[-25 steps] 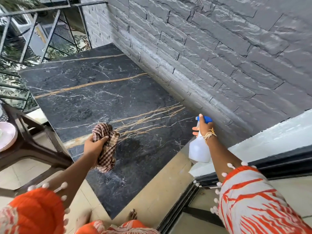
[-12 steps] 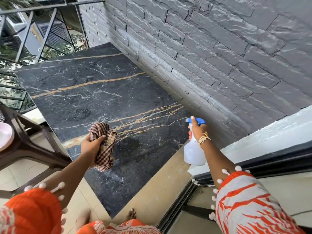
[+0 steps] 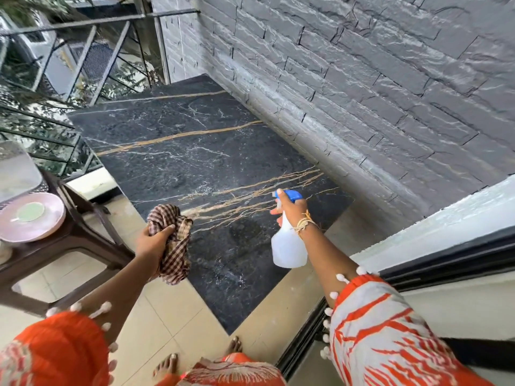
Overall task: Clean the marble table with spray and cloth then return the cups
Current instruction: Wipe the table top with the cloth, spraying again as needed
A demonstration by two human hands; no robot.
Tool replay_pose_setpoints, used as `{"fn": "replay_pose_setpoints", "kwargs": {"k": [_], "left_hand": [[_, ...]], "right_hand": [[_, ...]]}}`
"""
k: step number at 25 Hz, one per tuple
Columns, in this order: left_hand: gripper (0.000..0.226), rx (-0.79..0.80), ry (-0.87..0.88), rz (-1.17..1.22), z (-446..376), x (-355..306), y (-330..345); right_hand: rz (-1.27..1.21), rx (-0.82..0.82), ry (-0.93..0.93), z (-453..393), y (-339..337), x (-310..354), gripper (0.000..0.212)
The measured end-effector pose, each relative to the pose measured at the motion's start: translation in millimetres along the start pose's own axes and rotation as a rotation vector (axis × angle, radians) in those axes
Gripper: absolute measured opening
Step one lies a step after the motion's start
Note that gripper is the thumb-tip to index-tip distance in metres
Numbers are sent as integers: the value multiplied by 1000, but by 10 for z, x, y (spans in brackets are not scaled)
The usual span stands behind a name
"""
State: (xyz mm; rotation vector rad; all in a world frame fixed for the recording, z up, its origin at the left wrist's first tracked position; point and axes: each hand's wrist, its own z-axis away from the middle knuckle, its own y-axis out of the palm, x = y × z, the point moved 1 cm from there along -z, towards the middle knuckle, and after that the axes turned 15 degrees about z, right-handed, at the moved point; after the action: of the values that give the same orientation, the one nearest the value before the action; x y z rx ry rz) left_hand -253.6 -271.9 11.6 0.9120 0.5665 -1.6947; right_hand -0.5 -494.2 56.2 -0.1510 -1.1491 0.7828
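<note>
The black marble table (image 3: 195, 151) with gold veins runs along the grey brick wall, and a wet patch shows near its front end. My left hand (image 3: 152, 242) grips a bunched brown checked cloth (image 3: 172, 243) at the table's near left edge. My right hand (image 3: 291, 211) holds a white spray bottle (image 3: 287, 246) by its blue trigger head (image 3: 292, 195), over the table's near right part, with the nozzle facing the far end. No cups are in view.
A dark brown side table (image 3: 80, 235) stands at left, bearing a pink plate (image 3: 41, 221) and a clear container (image 3: 14, 171). A metal railing (image 3: 83, 59) closes the far side. A dark door track (image 3: 446, 260) runs on the right. My bare feet (image 3: 167, 366) are on beige tiles.
The spray bottle in my right hand has moved left, from beside the table's right edge to over the marble. My head has lifted, showing more railing and the side table. The cloth stays gripped.
</note>
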Motion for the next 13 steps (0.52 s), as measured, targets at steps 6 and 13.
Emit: {"fn": "replay_pose_setpoints", "kwargs": {"k": [6,13], "left_hand": [[25,13,62,14,79,-146,-587],[37,76,39,-109,89,-193,-1044]], "right_hand": [[181,166,-75,642,792,189,40],[240,173,14,1229,1038,-204,45]]}}
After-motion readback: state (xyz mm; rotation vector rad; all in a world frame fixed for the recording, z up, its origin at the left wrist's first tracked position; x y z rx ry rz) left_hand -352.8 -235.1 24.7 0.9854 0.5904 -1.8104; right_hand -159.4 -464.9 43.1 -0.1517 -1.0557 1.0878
